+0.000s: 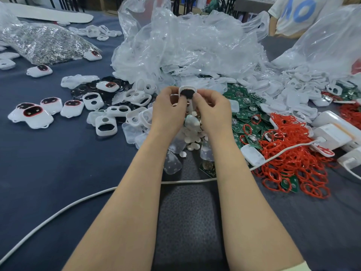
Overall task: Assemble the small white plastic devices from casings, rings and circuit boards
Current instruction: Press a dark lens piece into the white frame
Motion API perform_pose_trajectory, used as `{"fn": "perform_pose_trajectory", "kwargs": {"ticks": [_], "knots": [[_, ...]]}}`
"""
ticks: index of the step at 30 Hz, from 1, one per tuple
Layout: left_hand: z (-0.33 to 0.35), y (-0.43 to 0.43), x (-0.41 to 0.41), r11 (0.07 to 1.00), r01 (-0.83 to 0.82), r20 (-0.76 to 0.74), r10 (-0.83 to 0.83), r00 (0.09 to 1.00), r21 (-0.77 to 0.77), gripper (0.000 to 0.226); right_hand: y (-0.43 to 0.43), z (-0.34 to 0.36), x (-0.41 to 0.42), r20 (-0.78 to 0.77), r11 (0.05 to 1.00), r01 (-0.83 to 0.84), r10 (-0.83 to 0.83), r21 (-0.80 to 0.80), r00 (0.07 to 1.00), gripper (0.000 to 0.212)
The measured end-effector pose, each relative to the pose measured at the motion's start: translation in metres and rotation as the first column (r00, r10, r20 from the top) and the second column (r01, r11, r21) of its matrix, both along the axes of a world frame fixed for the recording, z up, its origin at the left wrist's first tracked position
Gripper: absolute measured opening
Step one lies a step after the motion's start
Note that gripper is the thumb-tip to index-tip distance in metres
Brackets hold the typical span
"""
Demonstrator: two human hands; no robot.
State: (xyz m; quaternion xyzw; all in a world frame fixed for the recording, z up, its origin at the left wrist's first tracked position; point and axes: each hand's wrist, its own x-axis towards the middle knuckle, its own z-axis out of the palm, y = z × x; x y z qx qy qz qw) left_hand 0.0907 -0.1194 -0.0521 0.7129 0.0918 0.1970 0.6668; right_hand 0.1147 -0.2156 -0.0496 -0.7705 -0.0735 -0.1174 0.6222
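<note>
Casing: a white casing [187,93] is held up above the tabletop [48,173], between both sets of fingertips at mid-scene.
Facing: its dark oval window faces the camera. The rounded top edge points to 12 o'clock.
Long axis: it seems to run from 12 to 6 o'clock, but fingers hide the lower part.
Left hand: the left hand [168,108] pinches the casing's left side, fingers curled and thumb on the dark window.
Right hand: the right hand [212,109] pinches the right side in the same way, thumb at the window's edge.
Devices: finished white devices [35,114] with red-rimmed dark windows lie at 9 o'clock of the hands.
Empty casings: more casings [106,125] lie scattered between the devices and the hands.
Boards: green boards [246,106] are heaped at 3 o'clock.
Rings: red rings [289,159] are piled at 4 o'clock, spilling over some boards.
Discs: small white discs [192,133] lie just below the hands.
Bags: crumpled clear bags [185,45] rise at 12 o'clock.
Cable: a white cable [78,202] runs under both forearms.
Writing: a shirt [293,12] at 1 o'clock bears big blue letters. One looks like an O and the rest cannot be read.
</note>
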Motion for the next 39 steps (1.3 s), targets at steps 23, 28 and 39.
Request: {"fn": "perform_pose_trajectory", "kwargs": {"ticks": [23,28,39], "knots": [[0.0007,-0.0002,-0.0008,0.999,0.048,0.005,-0.048,0.999,-0.001,0.008,-0.0007,0.0004,0.0019,-0.1,0.991,-0.069,0.081,0.117,0.992,0.005],[0.0006,0.0,-0.0014,0.999,0.035,0.003,-0.035,0.999,0.023,0.016,-0.0021,0.001,0.0028,-0.131,0.984,-0.077,0.099,0.161,0.986,0.015],[0.0033,-0.0019,-0.0006,0.999,0.002,-0.058,0.0,0.998,0.034,0.017,0.0006,0.002,0.0,-0.105,0.99,-0.069,0.082,0.127,0.991,0.005]]}}
